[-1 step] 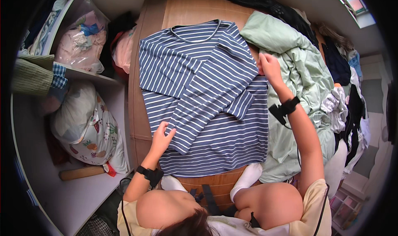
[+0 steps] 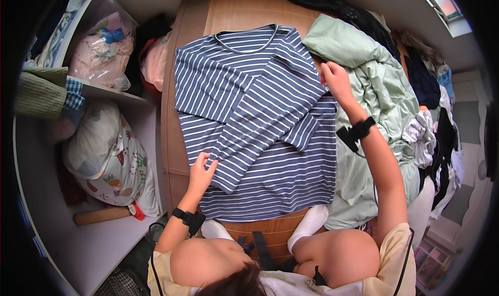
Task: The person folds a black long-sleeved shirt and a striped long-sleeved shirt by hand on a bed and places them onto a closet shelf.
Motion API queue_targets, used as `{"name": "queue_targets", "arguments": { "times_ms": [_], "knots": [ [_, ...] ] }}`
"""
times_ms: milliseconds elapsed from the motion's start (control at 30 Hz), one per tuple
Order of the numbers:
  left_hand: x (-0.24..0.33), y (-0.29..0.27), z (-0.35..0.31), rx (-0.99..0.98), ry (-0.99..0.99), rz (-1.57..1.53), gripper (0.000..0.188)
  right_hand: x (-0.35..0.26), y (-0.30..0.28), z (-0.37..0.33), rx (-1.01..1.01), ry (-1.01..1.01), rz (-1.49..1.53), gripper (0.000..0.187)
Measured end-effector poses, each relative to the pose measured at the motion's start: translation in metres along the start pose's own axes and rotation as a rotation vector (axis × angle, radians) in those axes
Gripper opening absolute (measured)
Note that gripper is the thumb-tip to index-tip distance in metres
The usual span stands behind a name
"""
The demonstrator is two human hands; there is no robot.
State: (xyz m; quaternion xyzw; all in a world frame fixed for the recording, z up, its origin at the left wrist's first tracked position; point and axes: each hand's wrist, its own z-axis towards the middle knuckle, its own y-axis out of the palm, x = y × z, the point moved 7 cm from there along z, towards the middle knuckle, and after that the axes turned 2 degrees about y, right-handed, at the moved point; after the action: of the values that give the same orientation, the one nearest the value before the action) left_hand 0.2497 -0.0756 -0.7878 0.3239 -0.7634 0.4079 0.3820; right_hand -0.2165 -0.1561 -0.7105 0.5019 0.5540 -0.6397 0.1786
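Note:
A navy long-sleeved shirt with white stripes [image 2: 260,119] lies spread out, neckline at the far side, its sleeves folded across the front. My left hand [image 2: 201,171] is at the left edge of the long sleeve, near its cuff end, thumb and forefinger closing on the cloth. At the shirt's right edge, below the shoulder, my right hand [image 2: 337,83] has its fingers curled in on the fabric; the fingertips are partly hidden. A pale green quilt [image 2: 371,103] lies rumpled beside and beneath my right forearm.
The shirt lies on a brown mat [image 2: 234,12]. On the left, an open shelf unit [image 2: 117,254] holds a printed cloth bundle [image 2: 112,161] and a clear bag of pink clothes [image 2: 101,57]. Mixed clothes [image 2: 442,140] are heaped at the right. My white-socked feet [image 2: 312,220] border the hem.
My right hand has shifted slightly up and to the left along the shirt's edge. My left hand has barely moved, and the shirt lies nearly the same.

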Motion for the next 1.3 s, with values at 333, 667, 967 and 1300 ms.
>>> {"name": "queue_targets", "arguments": {
  "times_ms": [333, 667, 967, 1300],
  "knots": [
    [-0.014, -0.071, 0.013, 0.258, -0.067, 0.306, 0.024, -0.024, 0.074, 0.032, 0.14, -0.526, -0.741, 0.028],
    [0.005, -0.026, -0.012, 0.138, -0.008, 0.374, 0.038, -0.065, 0.089, 0.089, -0.133, -0.758, -0.602, 0.04],
    [0.021, -0.021, -0.008, -0.147, -0.072, -0.182, 0.025, -0.06, 0.056, 0.142, -0.117, -0.702, -1.29, 0.026],
    [0.023, -0.035, 0.013, 0.085, -0.018, 0.356, 0.029, -0.054, 0.02, 0.056, 0.327, -0.684, -0.436, 0.022]
  ]
}}
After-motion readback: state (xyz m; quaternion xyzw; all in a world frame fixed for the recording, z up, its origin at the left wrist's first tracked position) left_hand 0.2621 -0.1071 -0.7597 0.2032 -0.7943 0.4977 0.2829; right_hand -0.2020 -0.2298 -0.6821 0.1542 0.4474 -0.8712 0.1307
